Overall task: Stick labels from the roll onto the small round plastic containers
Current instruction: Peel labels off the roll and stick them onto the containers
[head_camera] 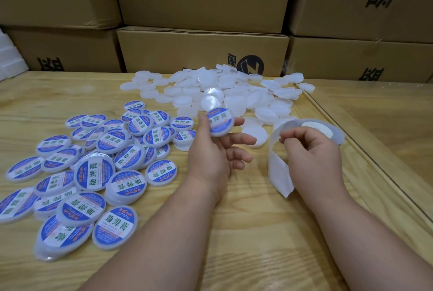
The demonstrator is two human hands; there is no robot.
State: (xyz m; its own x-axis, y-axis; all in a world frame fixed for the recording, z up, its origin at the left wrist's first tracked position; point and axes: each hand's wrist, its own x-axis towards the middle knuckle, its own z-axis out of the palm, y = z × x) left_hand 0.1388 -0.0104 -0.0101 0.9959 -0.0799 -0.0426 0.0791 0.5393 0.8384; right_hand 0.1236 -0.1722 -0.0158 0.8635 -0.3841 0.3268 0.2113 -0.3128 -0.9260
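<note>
A heap of labelled containers (77, 173) lies at the left of the wooden worktop (246, 232). The left hand (218, 147) pinches one labelled container (219, 121) between thumb and fingertips, raised above the worktop. Behind it spreads a pile of plain white containers (222, 89). The right hand (314, 150), fingers curled, grips the label roll (309, 131), whose backing strip (280, 171) hangs down to the worktop. Cardboard boxes (201, 49) stand behind.
</note>
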